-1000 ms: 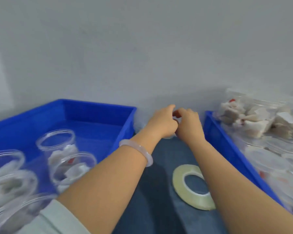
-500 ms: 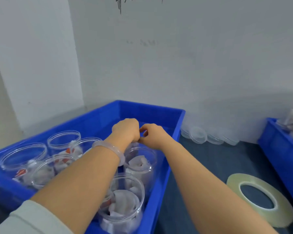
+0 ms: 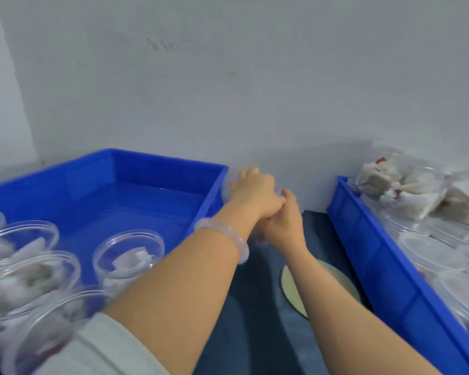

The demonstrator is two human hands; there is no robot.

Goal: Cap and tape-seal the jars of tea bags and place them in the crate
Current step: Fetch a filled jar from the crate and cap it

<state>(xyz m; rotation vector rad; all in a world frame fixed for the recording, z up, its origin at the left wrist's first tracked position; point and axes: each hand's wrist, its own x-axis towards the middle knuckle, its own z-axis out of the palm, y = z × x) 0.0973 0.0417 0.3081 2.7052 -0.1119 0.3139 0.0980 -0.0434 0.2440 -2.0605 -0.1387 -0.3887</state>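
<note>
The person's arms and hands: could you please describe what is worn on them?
A pale, off-white sleeve covers the upper left arm, and a translucent, milky bangle circles the wrist behind the left hand. The right arm is unsleeved in view; the right hand shows no ring or watch.

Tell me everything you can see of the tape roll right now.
The tape roll is a pale yellowish, translucent-looking ring. It lies flat on the dark blue surface, close beside the right crate. The right forearm crosses over it and hides its middle, so only two arcs show. No hand holds it. I cannot tell whether it touches the crate.
</note>
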